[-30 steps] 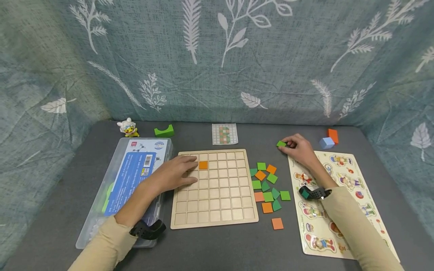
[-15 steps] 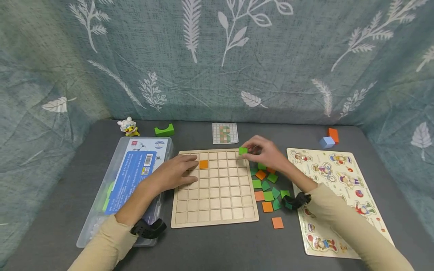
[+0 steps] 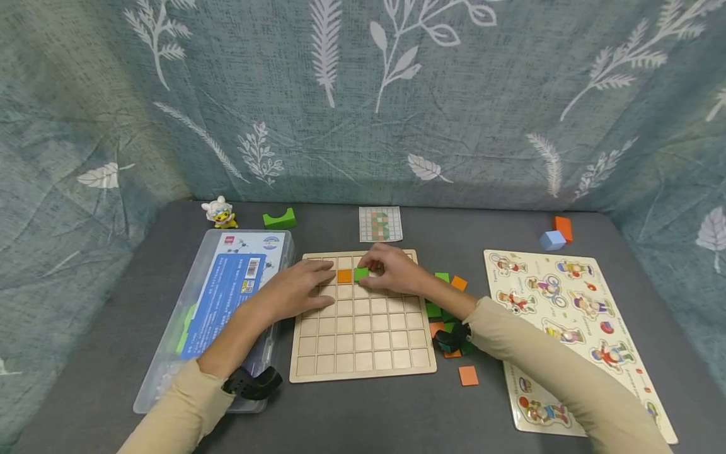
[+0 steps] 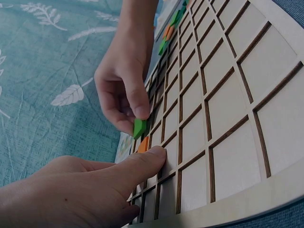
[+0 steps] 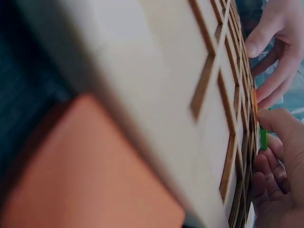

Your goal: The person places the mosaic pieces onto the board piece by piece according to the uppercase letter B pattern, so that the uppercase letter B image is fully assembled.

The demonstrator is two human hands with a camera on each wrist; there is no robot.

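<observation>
My right hand [image 3: 391, 270] pinches a green square tile [image 3: 360, 275] between thumb and fingers, over the wooden grid board [image 3: 363, 359]. In the left wrist view the green tile [image 4: 139, 128] is tilted, one edge toward the grid. Just left of it an orange square tile [image 3: 344, 277] lies in a cell of the second row. My left hand [image 3: 297, 289] rests on the board's left side with its fingers spread and relaxed, fingertips right by the orange tile. In the right wrist view the green tile [image 5: 263, 136] shows edge-on in my right fingers.
Loose orange and green tiles, including an orange one [image 3: 468, 376], lie right of the board, partly under my right forearm. A patterned card [image 3: 380, 224] lies behind it. A plastic case [image 3: 227, 302] stands left, a picture puzzle board [image 3: 567, 315] right. Blocks [image 3: 553, 240] and a figurine [image 3: 220, 213] stand behind.
My right hand has carried the green tile leftward from beside the puzzle board to the grid, right next to the orange tile. My left hand has stayed in place.
</observation>
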